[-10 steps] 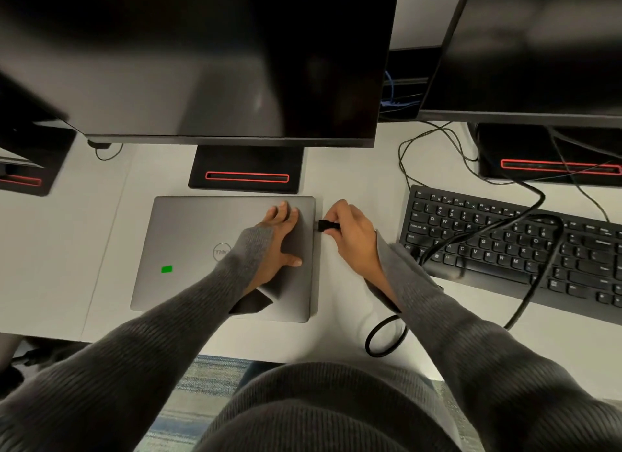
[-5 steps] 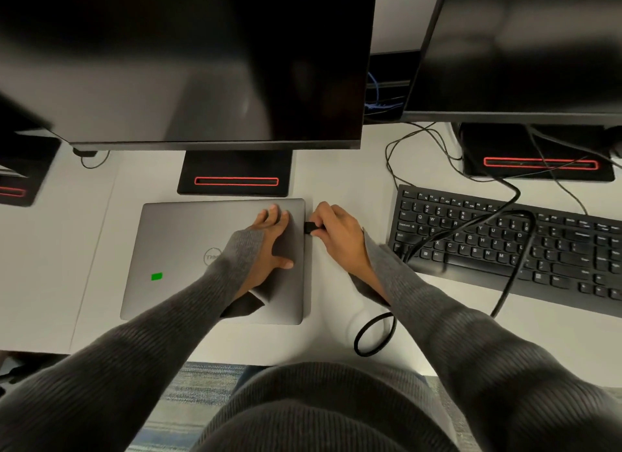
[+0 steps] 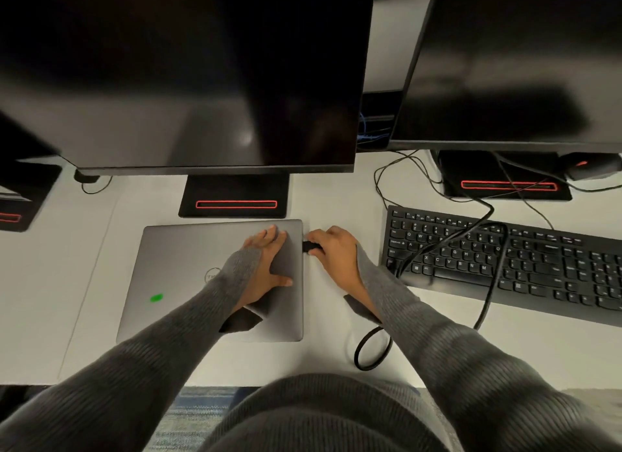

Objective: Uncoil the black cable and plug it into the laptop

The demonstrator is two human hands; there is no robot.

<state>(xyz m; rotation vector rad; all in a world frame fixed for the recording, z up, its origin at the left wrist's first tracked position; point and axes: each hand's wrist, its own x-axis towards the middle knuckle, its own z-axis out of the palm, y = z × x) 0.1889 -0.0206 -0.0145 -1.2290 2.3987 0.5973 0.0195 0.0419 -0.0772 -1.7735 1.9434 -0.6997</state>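
A closed grey laptop (image 3: pixel 188 266) with a green sticker lies on the white desk in front of me. My left hand (image 3: pixel 269 266) rests flat on its lid near the right edge, fingers spread. My right hand (image 3: pixel 333 253) pinches the black plug (image 3: pixel 311 246) of the black cable (image 3: pixel 488 283) right at the laptop's right side, near the back corner. Whether the plug is seated in the port I cannot tell. The cable runs from under my right sleeve in a loop by the desk's front edge, then up over the keyboard toward the right monitor's base.
A black keyboard (image 3: pixel 538 270) lies to the right with the cable draped across it. Two dark monitors (image 3: pixel 202 81) on black stands (image 3: pixel 235 196) hang over the back of the desk (image 3: pixel 336 199). Thin wires lie behind the keyboard; a mouse (image 3: pixel 589 165) sits far right.
The view has shifted slightly. My right hand has pushed the plug a little closer against the laptop's right side. My left hand stays on the lid.
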